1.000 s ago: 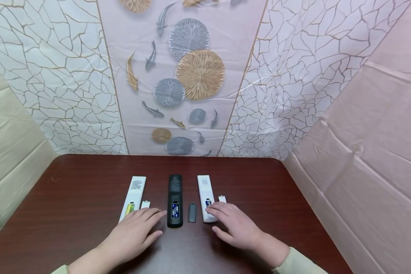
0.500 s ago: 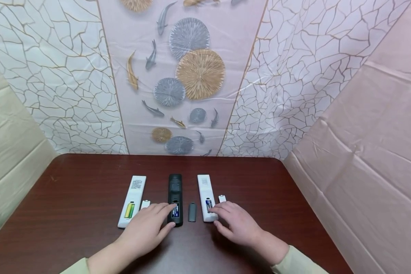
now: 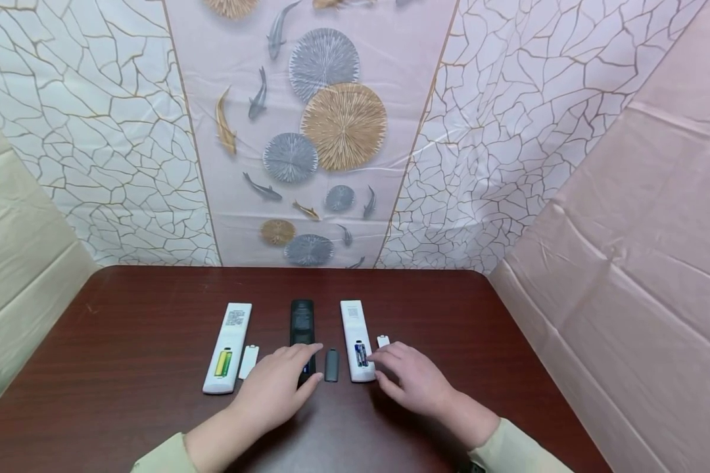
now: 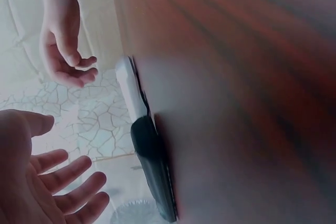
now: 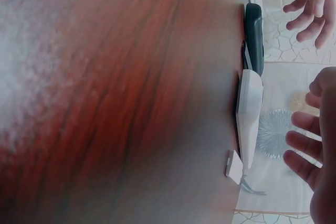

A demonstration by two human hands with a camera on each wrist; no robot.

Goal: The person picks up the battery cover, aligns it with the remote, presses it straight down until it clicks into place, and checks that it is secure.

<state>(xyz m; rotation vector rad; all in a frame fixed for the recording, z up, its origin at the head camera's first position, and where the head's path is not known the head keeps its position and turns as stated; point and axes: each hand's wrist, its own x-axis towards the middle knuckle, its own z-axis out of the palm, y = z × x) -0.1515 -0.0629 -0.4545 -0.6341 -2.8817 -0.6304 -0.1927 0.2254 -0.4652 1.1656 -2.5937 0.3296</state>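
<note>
My left hand (image 3: 277,387) hovers over the lower half of the black remote (image 3: 302,320), its fingers spread and holding nothing. In the left wrist view that hand (image 4: 50,182) is apart from the black remote (image 4: 153,166). My right hand (image 3: 417,381), relaxed and empty, is raised beside the right white remote (image 3: 355,328), whose battery bay shows dark blue batteries (image 3: 361,353). A gap separates the right hand (image 5: 315,140) from the white remote (image 5: 249,114) in the right wrist view. A grey cover (image 3: 331,365) lies between these two remotes.
The left white remote (image 3: 220,361) lies with yellow-green batteries (image 3: 223,363) in its uncovered bay. One white cover (image 3: 248,361) is beside it; another white cover (image 3: 382,341) lies near the right hand. Patterned cloth (image 3: 343,125) hangs behind the brown table (image 3: 154,315).
My left hand has moved right, from near the left white remote to over the black one, uncovering the left white cover. The right hand has shifted slightly right.
</note>
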